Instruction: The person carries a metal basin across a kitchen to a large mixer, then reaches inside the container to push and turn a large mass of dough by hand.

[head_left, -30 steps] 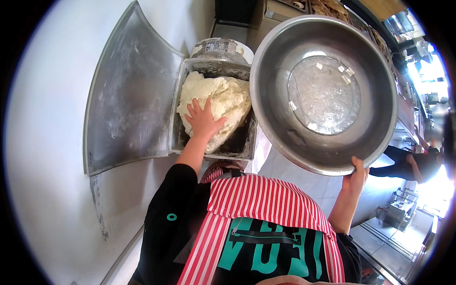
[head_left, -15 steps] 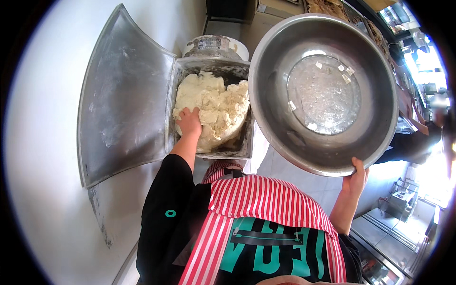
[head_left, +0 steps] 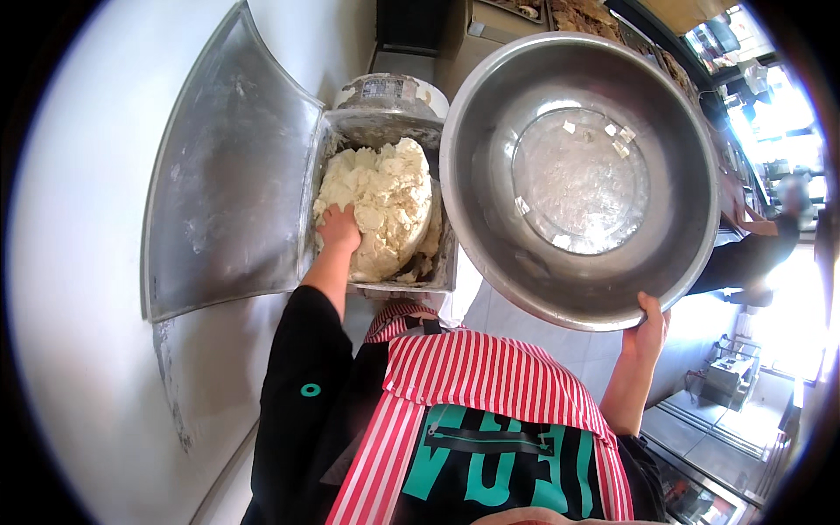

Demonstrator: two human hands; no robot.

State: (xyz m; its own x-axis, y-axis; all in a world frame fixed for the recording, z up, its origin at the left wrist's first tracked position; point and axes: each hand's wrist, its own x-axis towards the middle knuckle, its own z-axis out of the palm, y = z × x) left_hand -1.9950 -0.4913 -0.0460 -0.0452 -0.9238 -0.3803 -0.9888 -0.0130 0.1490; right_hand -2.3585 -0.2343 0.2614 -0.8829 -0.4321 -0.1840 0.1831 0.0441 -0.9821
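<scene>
A lumpy mass of pale dough (head_left: 389, 206) sits inside a metal mixing trough (head_left: 448, 254) left of the middle. At the dough's left side, my left hand (head_left: 339, 229) presses in and grips it; the fingertips are partly sunk in the dough. My right hand (head_left: 647, 325) is closed on the near right rim of a large steel basin (head_left: 490, 166), thumb on the rim and fingers hidden beneath it. Tilted toward me, the basin is beside the trough on its right. A few small pale scraps (head_left: 626, 134) lie on its bottom.
The trough's grey metal lid (head_left: 232, 175) stands open against the white wall (head_left: 79, 219). Behind the trough is a white rounded machine housing (head_left: 394, 90). Beyond the basin, another person in dark clothes (head_left: 752, 262) is at the right. A metal counter (head_left: 700, 433) is at the lower right.
The dough has shifted left, away from the trough's right wall, and is heaped higher, with my left hand still on it. The basin appears slightly farther left, still in my right hand.
</scene>
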